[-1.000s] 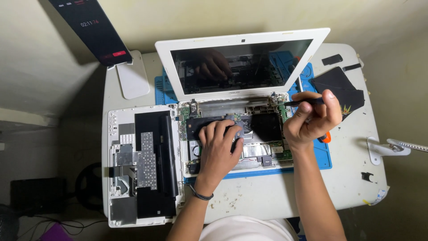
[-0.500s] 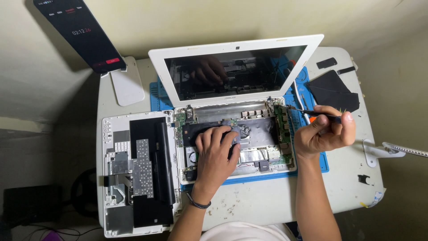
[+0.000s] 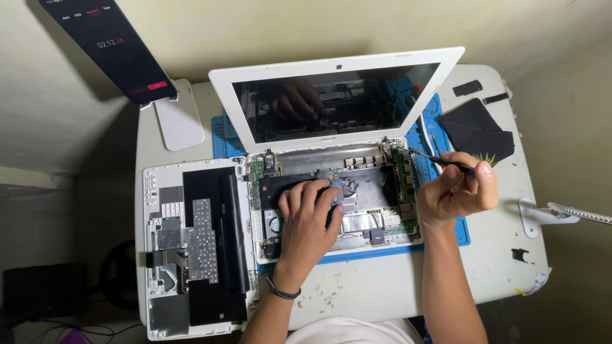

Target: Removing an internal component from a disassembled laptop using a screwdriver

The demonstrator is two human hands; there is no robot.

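So we've got a white table [image 3: 382, 299] with the whole mess spread out on it, and a blue work mat [image 3: 459, 229] under the main job. Biggest thing on it is the white laptop [image 3: 331, 102], screen tilted up and dark, bottom half opened so the guts show. Left of it lies the removed keyboard cover [image 3: 191, 248], underside up, just beside the base. Top left there's a phone [image 3: 121, 51] propped on a white stand [image 3: 178, 121], and a black cloth [image 3: 478, 130] sits at the right rear.

Our left hand [image 3: 306, 220] is spread flat, fingers apart, pressing on the dark panel over the circuit board [image 3: 357, 191] in the middle of the open base. It isn't gripping anything, just holding things steady. Our right hand [image 3: 456, 191] is closed around a thin screwdriver [image 3: 440, 159], tip pointing at the upper right corner of the base, near the hinge.

Handling-wise, we'd say the board looks thin, stiff and pretty fragile, with little connectors and ribbon cables around it, so flat palm pressure beats pinching. The base itself is light plastic; take it by the outer edges, not the hinge. The screwdriver is slim and probably slippery, so hold it near the handle end.
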